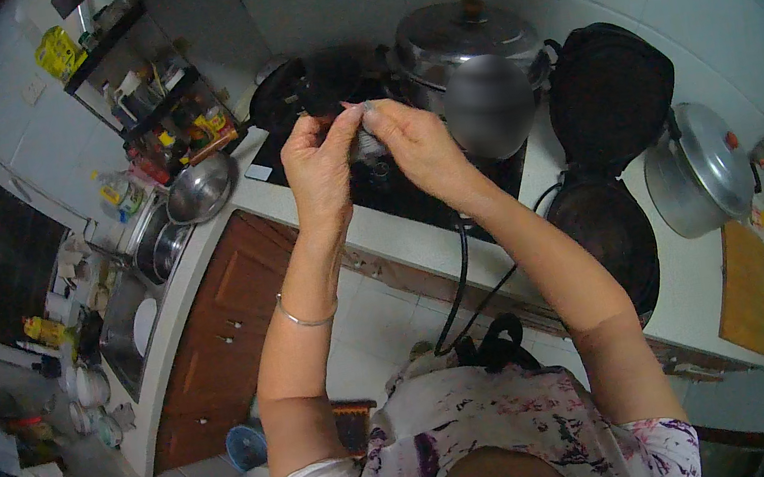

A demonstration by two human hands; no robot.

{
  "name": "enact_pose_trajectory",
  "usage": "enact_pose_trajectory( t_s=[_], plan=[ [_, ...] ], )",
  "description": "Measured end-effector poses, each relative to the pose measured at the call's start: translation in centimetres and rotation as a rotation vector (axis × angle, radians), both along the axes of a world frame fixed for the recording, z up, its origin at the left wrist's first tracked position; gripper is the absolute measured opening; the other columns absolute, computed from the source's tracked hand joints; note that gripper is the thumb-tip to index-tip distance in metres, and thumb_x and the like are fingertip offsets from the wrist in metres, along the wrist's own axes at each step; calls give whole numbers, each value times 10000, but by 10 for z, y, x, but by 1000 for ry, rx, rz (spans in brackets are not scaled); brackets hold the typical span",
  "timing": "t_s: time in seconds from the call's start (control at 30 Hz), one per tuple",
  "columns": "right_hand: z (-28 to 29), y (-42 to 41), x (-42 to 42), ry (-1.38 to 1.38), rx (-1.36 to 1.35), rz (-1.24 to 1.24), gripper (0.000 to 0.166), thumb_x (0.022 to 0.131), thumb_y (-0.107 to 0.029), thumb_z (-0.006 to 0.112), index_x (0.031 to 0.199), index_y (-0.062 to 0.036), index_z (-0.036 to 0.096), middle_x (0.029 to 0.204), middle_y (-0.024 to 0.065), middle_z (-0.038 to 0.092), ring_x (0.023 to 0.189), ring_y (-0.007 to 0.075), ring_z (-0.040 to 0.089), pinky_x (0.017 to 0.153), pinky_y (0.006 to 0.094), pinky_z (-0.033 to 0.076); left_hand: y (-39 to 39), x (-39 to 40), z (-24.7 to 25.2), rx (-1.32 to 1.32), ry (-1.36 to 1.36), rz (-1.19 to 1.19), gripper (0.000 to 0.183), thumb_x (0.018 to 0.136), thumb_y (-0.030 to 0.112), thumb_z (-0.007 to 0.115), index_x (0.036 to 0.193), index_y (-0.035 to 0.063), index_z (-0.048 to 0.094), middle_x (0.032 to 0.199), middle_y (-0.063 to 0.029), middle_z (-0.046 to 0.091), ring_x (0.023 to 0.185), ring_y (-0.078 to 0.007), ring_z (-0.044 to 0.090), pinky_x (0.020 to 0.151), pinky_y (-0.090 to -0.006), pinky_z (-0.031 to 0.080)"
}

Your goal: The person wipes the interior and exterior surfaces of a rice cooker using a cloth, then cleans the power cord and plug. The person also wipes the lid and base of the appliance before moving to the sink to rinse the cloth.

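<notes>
Both hands are raised over the black hob (390,190), fingertips meeting. My left hand (324,166) has thumb and fingers bent together around something small that is too unclear to name. The thumb and forefinger of my right hand (417,149) pinch at the same spot, touching the left fingertips. Behind them lies a dark wok (278,99) at the back left of the hob. A large lidded steel pot (457,45) stands at the back right, with a blurred round patch over its front. A metal bangle circles my left wrist.
An open black electric griddle (600,230) rests on the right counter beside a lidded aluminium pot (692,180) and a wooden board (749,297). Black cables hang over the counter's front edge. To the left are a steel bowl (199,191), a sink (121,334) and a condiment rack (158,105).
</notes>
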State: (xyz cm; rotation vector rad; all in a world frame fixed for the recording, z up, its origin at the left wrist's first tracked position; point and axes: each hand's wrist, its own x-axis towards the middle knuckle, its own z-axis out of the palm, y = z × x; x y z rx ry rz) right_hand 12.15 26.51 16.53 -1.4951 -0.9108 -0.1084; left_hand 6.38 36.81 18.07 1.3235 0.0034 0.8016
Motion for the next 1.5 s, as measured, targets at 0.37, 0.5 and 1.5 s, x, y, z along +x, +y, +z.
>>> enact_pose_trajectory(
  t_s=[0.37,0.5,1.5],
  plan=[
    [-17,-19,-2,-83,-239,-42,313,900,-263,422,752,11,444,655,235,500,606,402,492,536,426,381,-3,14,-14,170,74,70,158,830,141,586,728,23,558,732,-23,579,649,-60,473,593,-205,369],
    [-37,-37,-7,-22,-298,-71,306,903,-257,418,755,11,438,644,231,493,606,400,496,540,425,381,-2,22,-17,126,78,31,159,826,132,587,739,0,564,738,-48,602,657,-76,501,621,-214,400],
    [-136,-175,-78,47,-851,-152,210,871,-242,454,854,-33,464,744,179,555,707,363,549,650,432,431,175,30,-3,37,172,256,209,858,223,564,728,65,519,810,-61,602,726,-141,563,636,-323,485]
  ],
)
